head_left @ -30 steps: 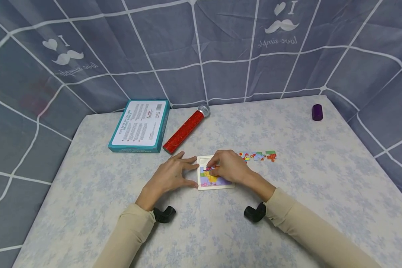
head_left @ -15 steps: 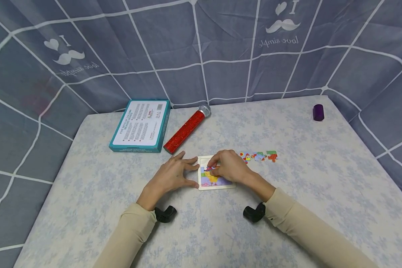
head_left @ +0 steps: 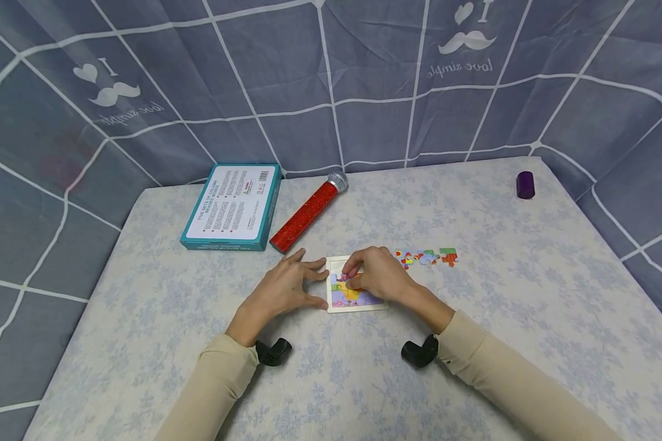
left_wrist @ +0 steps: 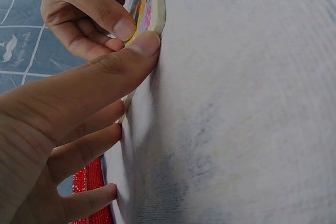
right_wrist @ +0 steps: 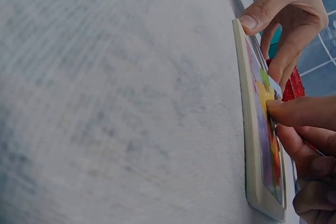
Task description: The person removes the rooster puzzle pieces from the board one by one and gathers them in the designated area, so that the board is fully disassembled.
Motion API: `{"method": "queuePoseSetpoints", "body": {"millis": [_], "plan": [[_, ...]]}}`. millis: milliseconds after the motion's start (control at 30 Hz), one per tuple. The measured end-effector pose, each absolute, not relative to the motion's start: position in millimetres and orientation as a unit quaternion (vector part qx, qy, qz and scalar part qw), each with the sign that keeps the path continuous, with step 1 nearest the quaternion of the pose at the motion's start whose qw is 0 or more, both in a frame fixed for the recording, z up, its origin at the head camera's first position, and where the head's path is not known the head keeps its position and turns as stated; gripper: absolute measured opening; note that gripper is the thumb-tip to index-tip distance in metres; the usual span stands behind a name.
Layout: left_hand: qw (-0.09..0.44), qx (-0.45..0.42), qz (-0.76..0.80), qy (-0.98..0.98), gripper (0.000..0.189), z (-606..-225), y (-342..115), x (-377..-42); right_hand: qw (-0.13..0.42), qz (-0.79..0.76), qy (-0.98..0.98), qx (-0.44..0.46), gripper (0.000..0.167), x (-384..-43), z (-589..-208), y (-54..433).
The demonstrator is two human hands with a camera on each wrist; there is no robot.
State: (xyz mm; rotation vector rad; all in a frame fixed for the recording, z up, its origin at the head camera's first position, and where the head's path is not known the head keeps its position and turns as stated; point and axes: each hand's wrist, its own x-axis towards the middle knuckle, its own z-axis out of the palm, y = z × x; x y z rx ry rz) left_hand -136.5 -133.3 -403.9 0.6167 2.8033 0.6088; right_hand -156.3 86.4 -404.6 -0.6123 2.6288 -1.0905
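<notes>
A small jigsaw puzzle in a pale wooden tray [head_left: 358, 309] lies flat on the table, its lower part filled with a yellow and lilac picture. My left hand [head_left: 278, 285] is spread at the tray's left side, thumb and fingertips touching the rim. Over the puzzle, my right hand [head_left: 383, 274] pinches a small puzzle piece [head_left: 342, 277] between thumb and index finger, down at the picture surface. Most of that piece is hidden by the fingers. In the right wrist view the thumb [right_wrist: 286, 111] presses close to the yellow part of the picture [right_wrist: 266, 94].
Several loose puzzle pieces [head_left: 427, 257] lie in a row right of the tray. Behind the left hand are a teal box [head_left: 228, 202] and a red glittery microphone [head_left: 306, 214]. A dark purple cylinder [head_left: 525, 185] stands at the back right. A grey checked curtain [head_left: 369, 73] borders the table.
Both hands keep their places at the tray, the right one still pinching at the same spot. The whole head view has shifted very slightly.
</notes>
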Motion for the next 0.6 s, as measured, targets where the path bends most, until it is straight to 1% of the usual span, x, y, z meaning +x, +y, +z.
{"method": "queuePoseSetpoints", "body": {"millis": [333,600], "plan": [[0.093,0.222,0.207,0.948,0.065,-405.7,-134.5,-136.7,0.118,-0.406,0.88,-0.216,0.014,-157.2,-410.9,88.4],[0.098,0.221,0.207,0.948,0.065,-405.9,-134.6,-137.6,0.143,-0.436,0.86,-0.223,0.015,-158.2,-411.1,91.8]]}}
